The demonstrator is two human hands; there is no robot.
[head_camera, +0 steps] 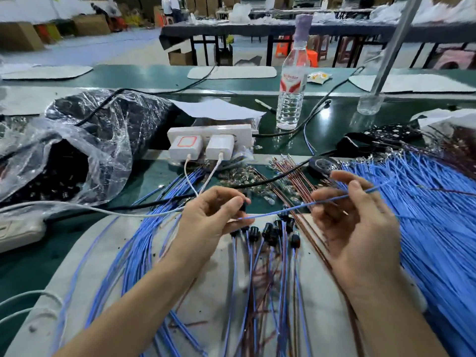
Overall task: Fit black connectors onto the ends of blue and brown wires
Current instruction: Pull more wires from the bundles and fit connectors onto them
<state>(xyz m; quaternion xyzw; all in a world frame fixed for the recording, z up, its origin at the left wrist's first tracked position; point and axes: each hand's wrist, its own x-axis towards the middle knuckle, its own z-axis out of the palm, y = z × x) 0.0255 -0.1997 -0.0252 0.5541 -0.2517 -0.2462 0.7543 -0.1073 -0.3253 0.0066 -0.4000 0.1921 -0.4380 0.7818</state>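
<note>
My left hand (213,217) pinches a small black connector (242,206) between thumb and fingertips. A single blue wire (288,208) stretches from the left hand's fingers to my right hand (355,217), which holds it between thumb and curled fingers, with its far end trailing to the right. Below the hands, several black connectors (273,231) fitted to blue and brown wires lie on a grey mat (108,253). A big bundle of loose blue wires (438,228) fans out at the right. Brown wires (291,173) lie behind the hands.
A clear plastic bag of black connectors (77,150) sits at the left. A white power strip with two chargers (208,143) stands behind the hands, a water bottle (292,81) further back. More blue wires (144,240) lie at the left, and a second power strip (18,230) sits at the left edge.
</note>
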